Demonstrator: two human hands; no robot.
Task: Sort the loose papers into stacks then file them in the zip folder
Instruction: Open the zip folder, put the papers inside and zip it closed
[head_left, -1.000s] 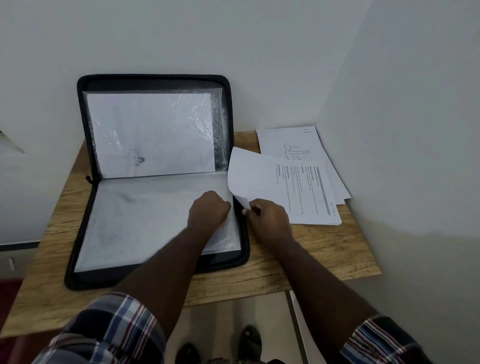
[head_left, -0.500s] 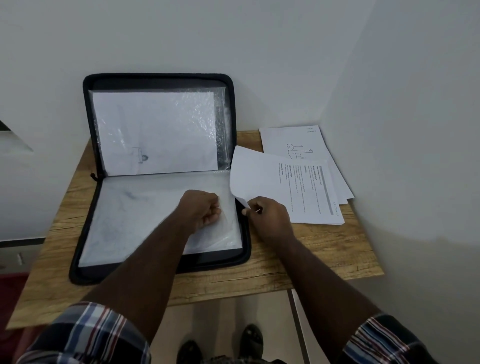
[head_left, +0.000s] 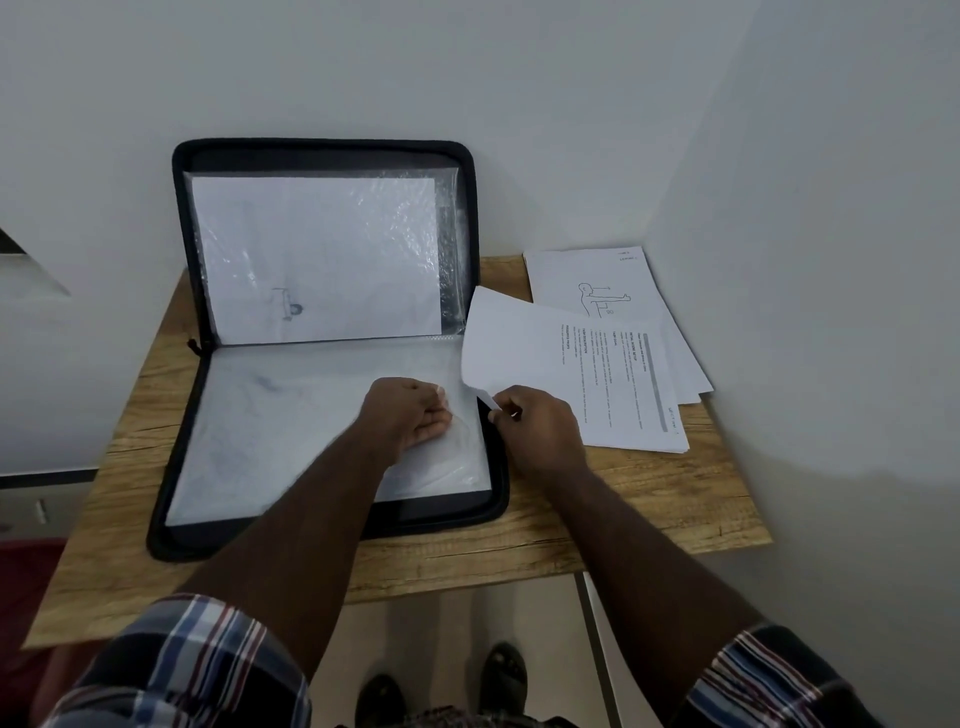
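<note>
Folder (head_left: 332, 156) open on the table (head_left: 649, 499), lid propped against the wall; one sheet already sits behind the lid's clear sleeve (head_left: 322, 249). Left hand (head_left: 410, 415) rests on the lower sleeve (head_left: 291, 415) near its right edge, fingers curled and apparently pinching the plastic to part the mouth. Right hand (head_left: 540, 426) pinches the near corner of a printed sheet (head_left: 519, 348) between thumb and fingertips, lifting it off the stack (head_left: 623, 405); a second stack (head_left: 597, 280) lies just behind. Judged properties: the sheet is light and limp, curling where lifted, so a corner grip suffices but a mid-edge hold would feed straighter; the sleeve film is thin, slippery and prone to cling
</note>
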